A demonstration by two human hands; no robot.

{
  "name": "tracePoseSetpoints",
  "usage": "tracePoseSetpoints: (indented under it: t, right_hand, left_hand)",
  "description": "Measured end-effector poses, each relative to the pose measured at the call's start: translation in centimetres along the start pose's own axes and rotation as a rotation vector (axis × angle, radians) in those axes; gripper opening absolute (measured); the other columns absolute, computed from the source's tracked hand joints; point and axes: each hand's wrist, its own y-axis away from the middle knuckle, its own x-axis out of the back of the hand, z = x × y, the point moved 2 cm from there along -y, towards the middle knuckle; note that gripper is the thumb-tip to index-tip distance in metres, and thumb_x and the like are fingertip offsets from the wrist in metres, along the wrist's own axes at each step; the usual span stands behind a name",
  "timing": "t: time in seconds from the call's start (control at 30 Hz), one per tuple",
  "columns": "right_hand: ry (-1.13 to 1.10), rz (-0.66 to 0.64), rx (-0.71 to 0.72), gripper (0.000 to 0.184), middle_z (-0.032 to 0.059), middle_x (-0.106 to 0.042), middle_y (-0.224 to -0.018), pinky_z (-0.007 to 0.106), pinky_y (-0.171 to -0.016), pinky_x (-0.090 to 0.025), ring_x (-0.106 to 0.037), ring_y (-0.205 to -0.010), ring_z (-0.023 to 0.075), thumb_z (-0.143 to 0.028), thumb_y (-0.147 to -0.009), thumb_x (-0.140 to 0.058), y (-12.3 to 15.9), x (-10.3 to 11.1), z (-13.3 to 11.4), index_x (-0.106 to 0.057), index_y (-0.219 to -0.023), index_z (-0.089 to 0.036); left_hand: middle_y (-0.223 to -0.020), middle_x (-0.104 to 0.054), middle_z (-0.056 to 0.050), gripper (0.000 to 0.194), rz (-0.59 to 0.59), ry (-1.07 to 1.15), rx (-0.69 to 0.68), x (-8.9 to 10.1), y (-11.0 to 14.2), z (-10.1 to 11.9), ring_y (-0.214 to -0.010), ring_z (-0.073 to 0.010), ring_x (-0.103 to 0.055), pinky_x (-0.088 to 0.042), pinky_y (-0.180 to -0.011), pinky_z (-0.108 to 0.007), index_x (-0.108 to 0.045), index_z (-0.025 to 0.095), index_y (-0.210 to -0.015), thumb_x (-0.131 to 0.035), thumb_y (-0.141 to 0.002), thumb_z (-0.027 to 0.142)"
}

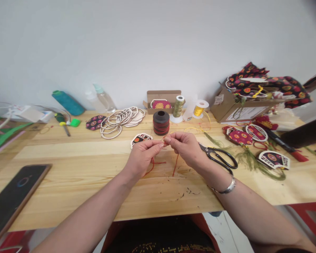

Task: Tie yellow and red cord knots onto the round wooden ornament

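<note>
My left hand (144, 154) and my right hand (185, 146) meet over the middle of the table, fingertips pinched together on a thin red cord (175, 165). Loose ends of the cord hang below both hands. What lies right between the fingertips is too small to make out. Just behind my left hand lies a pale-rimmed ornament (138, 140) with a dark patterned face, partly hidden by the fingers. A dark spool wound with red cord (161, 123) stands just beyond my hands. Black-handled scissors (221, 157) rest beside my right wrist.
Cut-out frames (121, 121) are piled at the back, near a green thread spool (178, 106) and a yellow thread spool (200, 108). Tasselled ornaments (239, 136) and a cardboard box (237, 109) of patterned fabric stand right. A phone (18, 193) lies at the left.
</note>
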Motion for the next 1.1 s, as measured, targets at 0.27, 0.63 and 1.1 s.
tracePoseSetpoints:
  t: [0.27,0.63,1.1]
  right_hand:
    - [-0.058,-0.044,-0.103,0.03,-0.0013,-0.059,-0.061,0.023,-0.048,-0.031,-0.036,-0.05,0.0056,-0.041,-0.066,-0.072,-0.12,0.18,0.07,-0.071,-0.078,-0.013]
    - [-0.02,-0.004,-0.04,0.021,-0.0027,-0.058,-0.061,0.023,-0.052,-0.034,-0.041,-0.053,0.0067,-0.034,-0.065,-0.072,-0.2,0.21,0.33,-0.066,-0.069,-0.014]
    - [0.407,0.121,0.249,0.012,0.0013,-0.067,-0.07,0.027,-0.064,-0.042,-0.057,-0.065,0.0136,-0.026,-0.079,-0.059,-0.52,0.96,0.52,-0.065,-0.072,-0.017]
  left_hand:
    - [-0.048,-0.052,0.003,0.016,0.017,0.011,0.012,0.18,-0.03,-0.04,-0.045,-0.0072,-0.036,-0.025,-0.044,-0.023,-0.075,0.016,-0.073,-0.074,-0.066,0.031]
    - [-0.05,-0.054,0.004,0.013,0.019,-0.054,-0.035,0.2,-0.09,-0.09,-0.047,-0.0077,-0.038,-0.031,-0.048,-0.024,-0.076,0.017,-0.073,-0.073,-0.068,0.028]
    - [-0.095,-0.072,-0.007,0.013,0.066,-0.119,-0.138,0.23,-0.02,0.44,-0.094,-0.0208,-0.062,-0.046,-0.086,-0.032,-0.075,0.018,-0.075,-0.073,-0.069,0.029]
